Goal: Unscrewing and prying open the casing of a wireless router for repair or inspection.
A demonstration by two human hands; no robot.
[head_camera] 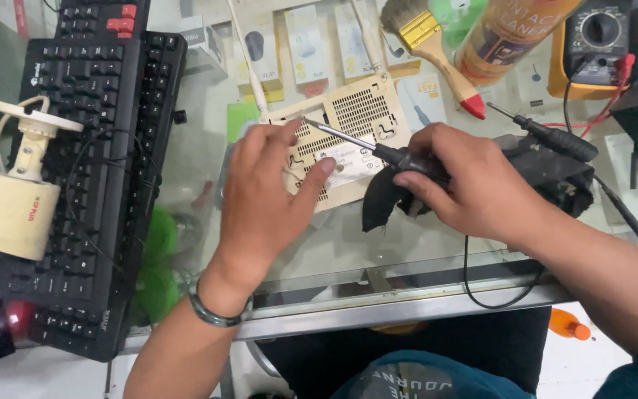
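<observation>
on the glass table (378, 244), my left hand (263, 192) presses flat on the cream router (359, 118); my right hand (467, 181) grips a screwdriver (348, 140), tip on its underside.

Matt cream plastic router (348, 140), shiny metal screwdriver shaft (337, 134), glossy glass tabletop (334, 251).

Both forearms are bare, no sleeves in view. A dark green bangle (219, 314) rings the left wrist. Below, a teal shirt (419, 378) with pale printed lettering shows.
</observation>
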